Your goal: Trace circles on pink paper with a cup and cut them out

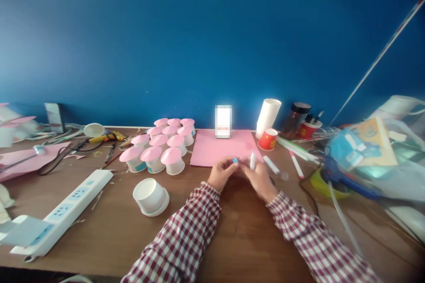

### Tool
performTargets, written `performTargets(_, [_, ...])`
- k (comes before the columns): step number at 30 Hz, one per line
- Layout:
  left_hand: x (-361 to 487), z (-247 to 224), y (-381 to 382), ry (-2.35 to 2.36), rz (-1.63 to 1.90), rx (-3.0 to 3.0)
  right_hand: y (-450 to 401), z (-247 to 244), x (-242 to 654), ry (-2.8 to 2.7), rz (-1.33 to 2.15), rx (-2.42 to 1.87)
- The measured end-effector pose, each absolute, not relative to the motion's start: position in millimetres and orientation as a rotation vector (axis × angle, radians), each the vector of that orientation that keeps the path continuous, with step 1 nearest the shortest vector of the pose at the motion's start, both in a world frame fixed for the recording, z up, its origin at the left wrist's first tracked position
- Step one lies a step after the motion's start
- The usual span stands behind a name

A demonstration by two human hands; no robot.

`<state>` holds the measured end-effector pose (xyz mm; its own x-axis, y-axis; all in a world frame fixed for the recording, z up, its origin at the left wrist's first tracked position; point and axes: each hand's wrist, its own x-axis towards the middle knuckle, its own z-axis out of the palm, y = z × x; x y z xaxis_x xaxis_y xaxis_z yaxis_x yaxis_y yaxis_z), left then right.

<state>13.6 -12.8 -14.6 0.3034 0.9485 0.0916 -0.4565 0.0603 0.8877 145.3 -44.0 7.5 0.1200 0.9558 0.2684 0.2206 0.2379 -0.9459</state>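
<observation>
My left hand [223, 174] is closed at the front edge of the pink sheet [219, 148], its thumb and fingers pinching a small blue piece [235, 160] whose kind I cannot make out. Close beside it, my right hand [260, 177] is closed with a white marker [253, 161] standing up between its fingers. The fingertips of both hands nearly meet, and what lies between them is partly hidden. A white cap-like tube [271, 165] rests just right of my right hand. To the left, several paper cups with pink disc tops [172, 156] stand in rows.
White cups [151, 196] sit left of my arms. A power strip [71, 208] lies further left, near a yellow glue gun [106, 137]. Behind the sheet is a phone-like white screen [223, 121]. A red cup [268, 139], tall white cups [268, 115] and plastic bags [365, 154] occupy the right.
</observation>
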Motion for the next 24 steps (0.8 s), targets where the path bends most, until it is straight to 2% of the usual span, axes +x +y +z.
performTargets(7, [8.1, -10.0, -7.7, 0.682, 1.204, 0.902, -43.8, 0.6, 155.6, -1.505, 0.634, -1.292])
performTargets(13, [3.8, -8.3, -3.7, 0.709, 1.246, 0.833, -47.4, 5.1, 157.8, -1.791, 0.325, -1.268])
performTargets(20, [-1.0, -3.2, -1.9, 0.692, 1.27, 0.641, -53.8, 7.5, 152.8, -1.855, 0.346, -1.418])
performTargets(24, [-4.8, -3.9, 1.2, 0.676, 1.267, 0.565, -53.4, 7.3, 153.0, -1.864, 0.307, -1.354])
